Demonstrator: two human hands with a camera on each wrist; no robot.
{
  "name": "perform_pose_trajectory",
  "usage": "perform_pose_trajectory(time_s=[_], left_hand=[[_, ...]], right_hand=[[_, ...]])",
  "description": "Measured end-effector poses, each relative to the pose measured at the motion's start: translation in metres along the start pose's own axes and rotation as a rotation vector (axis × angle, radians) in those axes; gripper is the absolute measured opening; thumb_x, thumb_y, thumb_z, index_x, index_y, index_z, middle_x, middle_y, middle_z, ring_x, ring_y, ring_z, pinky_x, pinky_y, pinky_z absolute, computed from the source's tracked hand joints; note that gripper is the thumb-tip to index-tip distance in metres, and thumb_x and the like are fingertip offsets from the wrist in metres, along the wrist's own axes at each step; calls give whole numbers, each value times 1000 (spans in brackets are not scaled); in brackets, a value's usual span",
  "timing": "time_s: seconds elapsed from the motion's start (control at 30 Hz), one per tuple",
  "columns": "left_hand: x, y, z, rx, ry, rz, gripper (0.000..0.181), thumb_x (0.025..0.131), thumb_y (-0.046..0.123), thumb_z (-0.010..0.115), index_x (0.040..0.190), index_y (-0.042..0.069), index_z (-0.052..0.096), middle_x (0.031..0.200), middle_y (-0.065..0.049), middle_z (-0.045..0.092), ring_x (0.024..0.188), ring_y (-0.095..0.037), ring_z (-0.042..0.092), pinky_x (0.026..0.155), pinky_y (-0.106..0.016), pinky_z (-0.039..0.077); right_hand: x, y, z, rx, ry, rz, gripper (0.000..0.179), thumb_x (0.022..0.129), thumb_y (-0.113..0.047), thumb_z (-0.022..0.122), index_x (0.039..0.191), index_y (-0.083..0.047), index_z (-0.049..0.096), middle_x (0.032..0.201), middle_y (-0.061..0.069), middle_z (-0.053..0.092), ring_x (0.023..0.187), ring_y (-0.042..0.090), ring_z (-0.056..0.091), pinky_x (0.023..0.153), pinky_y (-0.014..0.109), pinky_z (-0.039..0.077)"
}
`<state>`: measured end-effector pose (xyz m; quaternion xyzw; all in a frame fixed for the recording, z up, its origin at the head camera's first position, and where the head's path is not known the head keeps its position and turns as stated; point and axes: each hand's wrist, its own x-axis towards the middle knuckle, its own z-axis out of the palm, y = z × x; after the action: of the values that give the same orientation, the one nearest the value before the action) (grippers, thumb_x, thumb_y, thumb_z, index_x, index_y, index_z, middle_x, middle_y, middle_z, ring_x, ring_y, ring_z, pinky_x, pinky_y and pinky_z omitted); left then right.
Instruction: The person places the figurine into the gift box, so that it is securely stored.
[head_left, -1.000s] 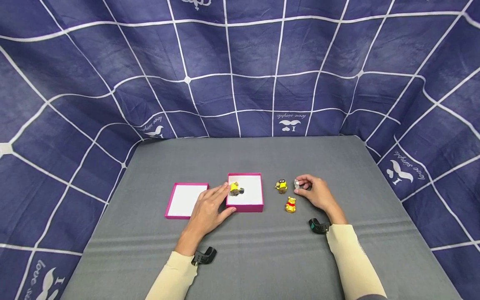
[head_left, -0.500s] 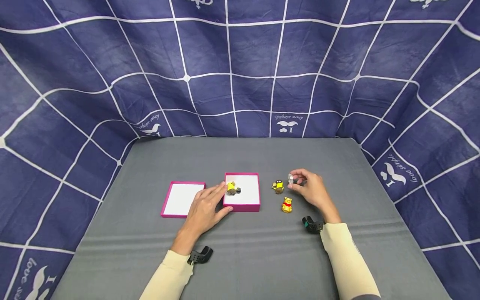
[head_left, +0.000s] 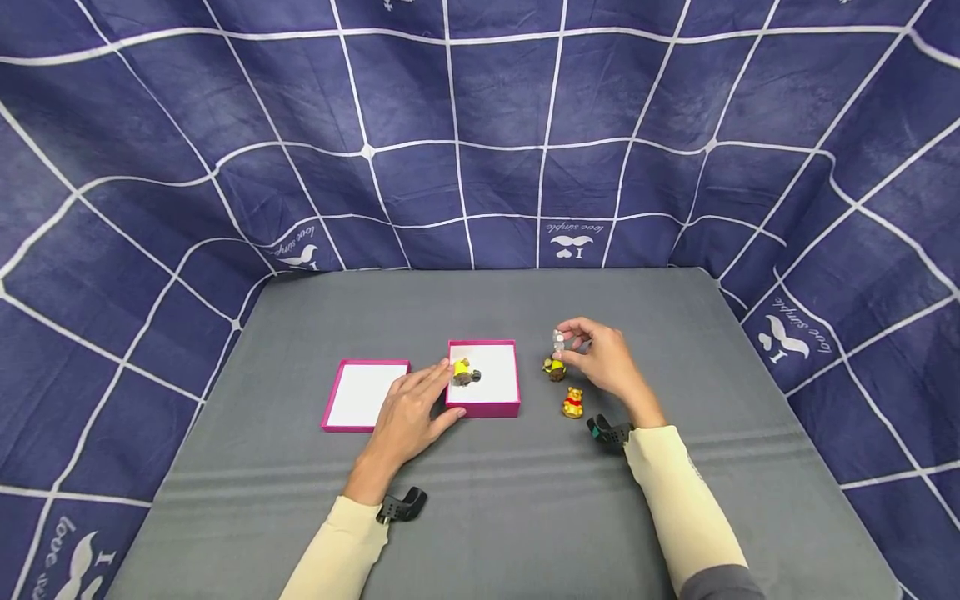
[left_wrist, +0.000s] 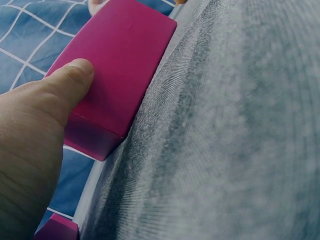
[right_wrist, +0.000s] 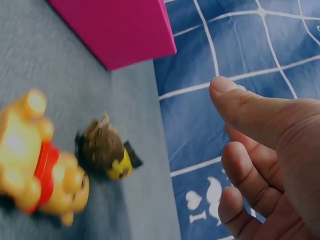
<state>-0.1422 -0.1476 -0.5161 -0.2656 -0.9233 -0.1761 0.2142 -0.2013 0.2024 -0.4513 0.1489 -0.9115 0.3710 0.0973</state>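
My right hand (head_left: pixel 606 362) pinches a small grey-white figurine (head_left: pixel 558 340) between thumb and fingertips, over a yellow-and-brown Minion figure (head_left: pixel 555 369) on the table. In the right wrist view the thumb hides most of the figurine. Closer to me stands a yellow Winnie the Pooh figure (head_left: pixel 573 403) with a red shirt. Straight fingers of my left hand (head_left: pixel 405 421) lie along the left side of a pink box (head_left: pixel 483 410), while the thumb presses its front wall (left_wrist: pixel 117 65). Inside the box, near its left wall, lies another yellow-and-brown figure (head_left: pixel 462 372).
A pink-rimmed lid (head_left: pixel 367 396), white inside, lies left of the box, partly behind my left hand. Grey cloth covers the table (head_left: pixel 480 517). A blue curtain (head_left: pixel 420 183) with white lines stands around the back and sides.
My right hand has moved left with the figurine, from beside the Minion figure to over it. The left hand stays at the box; the head view has shifted slightly.
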Motion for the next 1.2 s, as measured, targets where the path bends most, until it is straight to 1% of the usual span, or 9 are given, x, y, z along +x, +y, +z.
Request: perform_pose_trajectory(time_s=[0.13, 0.27, 0.47, 0.63, 0.87, 1.0, 1.2], left_hand=[[1, 0, -1, -3, 2, 5, 75, 82, 48, 80, 145, 14, 55, 149, -2, 55, 132, -23, 57, 106, -51, 43], [2, 1, -2, -10, -7, 0, 74, 84, 49, 79, 144, 14, 56, 149, -2, 55, 133, -23, 56, 106, -51, 43], [2, 1, -3, -9, 12, 14, 72, 83, 47, 80, 142, 12, 58, 148, -4, 56, 131, -24, 58, 104, -52, 44], [2, 1, -2, -3, 11, 20, 73, 83, 48, 79, 143, 11, 57, 148, -3, 56, 130, -24, 58, 103, -52, 44], [1, 2, -2, 3, 22, 20, 74, 82, 47, 80, 143, 12, 57, 147, -4, 57, 128, -25, 59, 102, -53, 45], [0, 2, -2, 6, 17, 18, 73, 83, 48, 80, 142, 13, 58, 147, -4, 58, 129, -24, 59, 102, -52, 45], [1, 3, -2, 13, 9, 11, 72, 84, 49, 78, 142, 14, 58, 147, -2, 57, 129, -23, 59, 104, -53, 45]], right_hand=[[6, -8, 6, 25, -9, -16, 37, 78, -18, 88, 111, -15, 72, 95, 1, 73, 81, 16, 64, 72, 31, 50], [12, -15, 12, 46, -20, -10, 37, 77, -17, 88, 110, -14, 72, 95, 2, 74, 80, 16, 64, 72, 30, 50], [18, -23, 21, 61, -46, -11, 38, 77, -18, 88, 111, -14, 72, 97, 2, 74, 82, 16, 64, 73, 30, 50], [22, -28, 29, 73, -72, 15, 37, 78, -20, 88, 110, -15, 72, 99, -1, 74, 83, 15, 63, 74, 30, 50], [23, -39, 43, 101, -99, 34, 34, 80, -22, 86, 110, -17, 72, 98, -3, 73, 82, 14, 63, 69, 29, 49], [23, -45, 51, 104, -118, 21, 33, 81, -22, 85, 111, -17, 72, 97, -3, 72, 80, 13, 60, 67, 27, 47], [25, -51, 64, 106, -108, 4, 32, 79, -21, 87, 108, -17, 73, 93, -1, 73, 73, 12, 57, 65, 24, 44]])
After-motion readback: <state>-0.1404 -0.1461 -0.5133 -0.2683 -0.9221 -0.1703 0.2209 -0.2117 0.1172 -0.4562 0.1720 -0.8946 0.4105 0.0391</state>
